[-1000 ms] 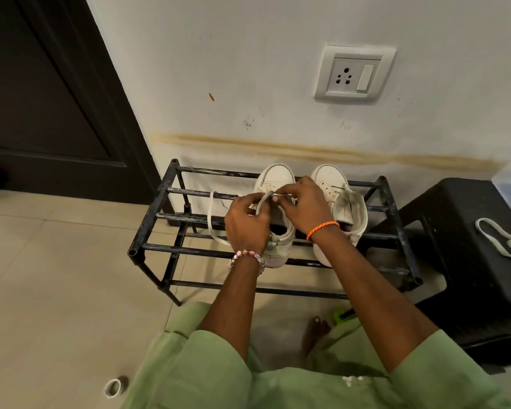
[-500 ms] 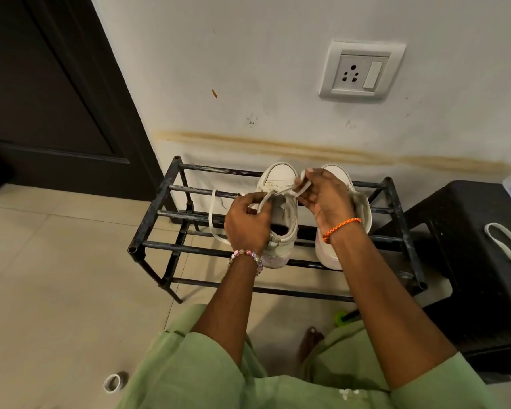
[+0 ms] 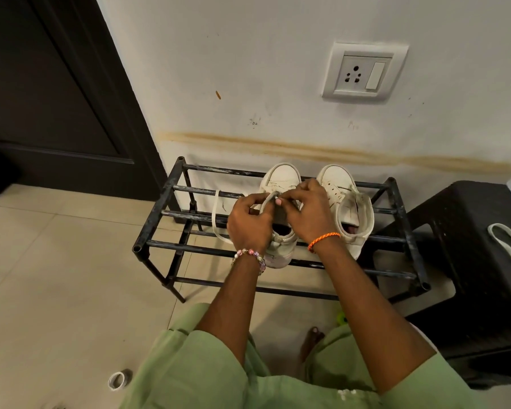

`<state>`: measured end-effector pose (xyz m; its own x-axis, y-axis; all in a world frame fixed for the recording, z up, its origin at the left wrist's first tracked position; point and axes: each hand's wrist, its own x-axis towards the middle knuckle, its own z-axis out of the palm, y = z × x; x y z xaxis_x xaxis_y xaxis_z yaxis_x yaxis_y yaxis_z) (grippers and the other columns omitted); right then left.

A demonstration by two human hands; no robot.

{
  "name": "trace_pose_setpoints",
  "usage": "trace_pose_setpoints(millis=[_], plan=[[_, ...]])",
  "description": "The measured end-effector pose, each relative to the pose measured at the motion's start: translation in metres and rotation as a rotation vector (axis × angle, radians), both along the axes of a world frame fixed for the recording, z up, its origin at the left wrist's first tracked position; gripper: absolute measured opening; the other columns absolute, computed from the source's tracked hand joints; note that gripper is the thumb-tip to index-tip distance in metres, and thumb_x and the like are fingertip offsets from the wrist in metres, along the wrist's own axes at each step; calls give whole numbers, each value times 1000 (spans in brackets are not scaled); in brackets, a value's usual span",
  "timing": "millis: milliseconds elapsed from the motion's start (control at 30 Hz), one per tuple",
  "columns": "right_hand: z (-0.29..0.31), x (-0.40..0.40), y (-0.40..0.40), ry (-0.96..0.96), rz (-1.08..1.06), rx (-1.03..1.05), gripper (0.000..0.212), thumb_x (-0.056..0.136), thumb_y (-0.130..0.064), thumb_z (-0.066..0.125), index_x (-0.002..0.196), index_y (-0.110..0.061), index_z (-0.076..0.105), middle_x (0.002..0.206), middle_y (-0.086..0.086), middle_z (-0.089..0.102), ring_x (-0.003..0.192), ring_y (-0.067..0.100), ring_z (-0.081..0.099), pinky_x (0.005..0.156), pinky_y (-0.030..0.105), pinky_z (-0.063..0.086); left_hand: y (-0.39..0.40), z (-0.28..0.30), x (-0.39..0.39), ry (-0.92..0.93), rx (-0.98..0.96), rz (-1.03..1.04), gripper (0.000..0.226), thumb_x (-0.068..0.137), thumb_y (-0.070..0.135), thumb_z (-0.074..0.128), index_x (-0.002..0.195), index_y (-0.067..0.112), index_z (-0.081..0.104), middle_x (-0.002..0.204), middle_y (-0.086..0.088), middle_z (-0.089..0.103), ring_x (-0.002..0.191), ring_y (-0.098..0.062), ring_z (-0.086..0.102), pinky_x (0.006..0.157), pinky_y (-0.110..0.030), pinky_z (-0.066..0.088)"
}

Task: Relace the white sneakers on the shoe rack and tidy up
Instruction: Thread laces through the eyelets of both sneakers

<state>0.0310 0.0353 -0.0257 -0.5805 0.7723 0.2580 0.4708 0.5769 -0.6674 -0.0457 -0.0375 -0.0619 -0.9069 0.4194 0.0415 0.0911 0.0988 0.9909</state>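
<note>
Fingers [image 3: 273,202] of both my left hand [image 3: 250,224] and right hand [image 3: 309,214] pinch the flat white lace [image 3: 217,219] over the left white leather sneaker [image 3: 281,184] on the black metal shoe rack [image 3: 157,219]. Lacing appears early; the right white sneaker [image 3: 347,199] shows bare eyelets, and its loose white lace [image 3: 506,243] lies on the black plastic stool [image 3: 466,231].

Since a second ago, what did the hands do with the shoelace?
Half a second ago the right hand had lifted the lace up and away toward the right sneaker. Now it has come back down beside the left hand, and both pinch the lace over the left sneaker. Both sneakers stayed on the shoe rack, and the lace's loop hangs off the left side as before.
</note>
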Motion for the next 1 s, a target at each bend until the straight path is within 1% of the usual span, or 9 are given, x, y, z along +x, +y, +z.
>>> trace_pose_setpoints(millis=[133,300,367,433,567,700,833,933,1000], plan=[[26,2,4,391,-90,-419,7,80,-9,71,81,-16,71,97,6,66,99,17,57,90,28,44,-1,-1,-1,-23,-3,3,24,73,44,72,87,25,73,90,8,70,76,-18,65,70,-44,57],[69,19,17,932,37,-856,16,89,3,53,78,-7,60,68,2,70,76,21,69,75,27,54,0,-1,0,-44,-4,0,19,74,42,75,85,27,72,90,7,70,71,-16,61,70,-44,57],[67,18,16,880,-41,-896,20,91,2,50,75,-10,55,58,-1,64,61,16,64,67,27,54,0,0,0,-38,-15,6,16,75,40,75,85,27,72,91,6,70,76,-18,63,72,-44,56],[60,15,13,675,-138,-742,23,90,-1,52,73,-14,56,53,-9,59,53,7,55,60,25,47,0,0,0,-29,-15,7,14,76,39,74,84,28,71,91,4,70,81,-21,64,72,-45,56],[31,10,5,83,-54,-108,11,85,-14,60,86,-15,71,84,3,69,79,17,61,76,29,49,1,-2,0,-27,10,5,18,69,48,70,81,35,69,91,5,71,81,-25,67,70,-47,57],[18,3,-3,-316,44,137,23,90,-24,58,109,-18,70,101,13,61,99,33,57,87,41,44,1,-2,0,-26,20,-14,17,69,45,67,82,34,69,94,4,71,81,-20,67,71,-44,58],[14,3,-7,-201,32,115,17,88,-21,63,100,-15,74,91,10,57,92,29,57,83,36,44,1,-3,-1,-32,23,-11,23,70,45,68,86,28,72,93,5,71,79,-17,67,70,-43,58],[23,6,-5,122,-37,-107,7,81,-12,71,87,-13,75,79,-3,49,76,8,52,68,8,38,1,-2,-1,-39,14,-6,19,74,39,74,87,25,72,93,6,70,76,-17,66,70,-43,58],[35,8,-1,364,-82,-298,8,79,-7,72,81,-15,71,83,-2,57,76,3,51,70,7,39,1,-2,-1,-46,7,-1,19,75,40,75,87,25,72,92,8,70,74,-15,66,70,-42,58]])
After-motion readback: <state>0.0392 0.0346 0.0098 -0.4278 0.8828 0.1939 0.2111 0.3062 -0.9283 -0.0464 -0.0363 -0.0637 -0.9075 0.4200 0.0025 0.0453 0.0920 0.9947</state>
